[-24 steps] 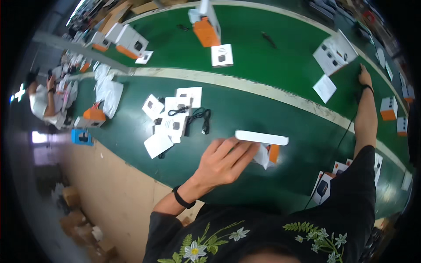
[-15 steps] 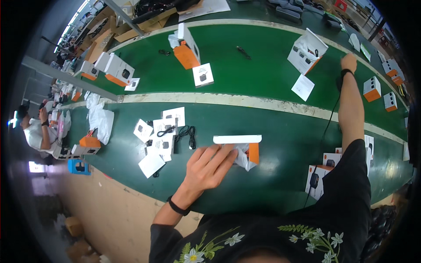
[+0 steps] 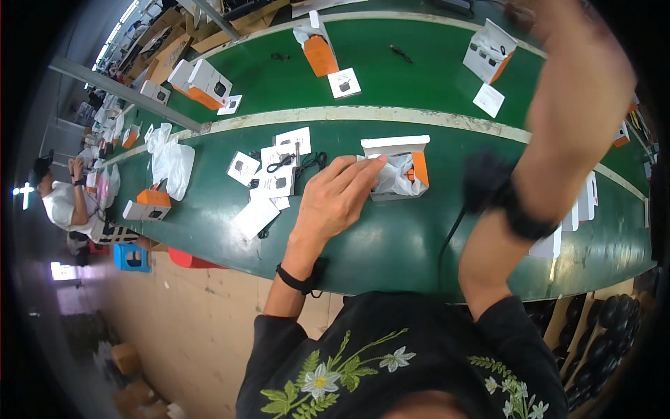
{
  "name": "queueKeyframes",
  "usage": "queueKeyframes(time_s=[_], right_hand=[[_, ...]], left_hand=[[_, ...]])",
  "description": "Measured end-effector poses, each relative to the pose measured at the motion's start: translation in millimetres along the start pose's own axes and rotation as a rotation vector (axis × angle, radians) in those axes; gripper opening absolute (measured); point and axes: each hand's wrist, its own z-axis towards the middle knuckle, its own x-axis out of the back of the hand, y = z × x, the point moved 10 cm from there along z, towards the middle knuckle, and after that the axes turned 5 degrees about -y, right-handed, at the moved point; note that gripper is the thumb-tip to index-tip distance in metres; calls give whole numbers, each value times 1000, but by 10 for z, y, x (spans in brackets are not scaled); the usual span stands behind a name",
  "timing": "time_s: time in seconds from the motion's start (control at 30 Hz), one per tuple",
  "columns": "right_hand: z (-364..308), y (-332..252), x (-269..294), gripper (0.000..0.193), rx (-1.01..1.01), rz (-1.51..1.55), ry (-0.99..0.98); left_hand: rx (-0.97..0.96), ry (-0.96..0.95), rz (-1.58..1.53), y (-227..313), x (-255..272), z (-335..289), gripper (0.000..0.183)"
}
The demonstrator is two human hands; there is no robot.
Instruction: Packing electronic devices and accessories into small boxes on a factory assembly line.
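My left hand [image 3: 335, 199] reaches over the green table and grips the left edge of a small white-and-orange cardboard box [image 3: 419, 170]; its thumb is hidden. The box's lid flap [image 3: 395, 144] stands open at the far side. Inside lies a crumpled whitish plastic bag [image 3: 398, 179], with something orange showing at its right. My right hand [image 3: 583, 98] is raised close to the camera at the upper right, smeared by motion, its fingers unclear. A dark wristband [image 3: 523, 213] with a thin cable [image 3: 452, 237] is on that arm.
Left of the box lie several white leaflets [image 3: 276, 183] and black cables [image 3: 307, 164]. A white plastic bag [image 3: 173, 167] and another open box [image 3: 150, 207] are farther left. More boxes stand on the far green belt [image 3: 412, 84]. Another person [image 3: 66, 199] stands at the far left.
My right hand has come back from the far right belt, up and toward the camera. The view has shifted, so the table appears higher. My left hand stays at the open box.
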Motion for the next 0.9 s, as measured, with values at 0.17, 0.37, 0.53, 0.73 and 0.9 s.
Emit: queueKeyframes(time_s=[0.17,0.37,0.53,0.73,0.9], right_hand=[[-1567,-168,-416,26,-660,112,-314],[-2375,-53,-251,26,-721,-172,-275],[-2312,-14,-440,25,-606,-299,-275],[-2365,91,-453,28,-629,-304,-477],[-2465,132,-429,55,-799,-167,-651]], left_hand=[[245,174,-286,-177,96,-299,57],[257,235,-209,-178,205,-285,44],[-73,208,118,199,219,-208,41],[-16,30,334,318,4,23,31],[71,-73,283,209,-116,102,30]])
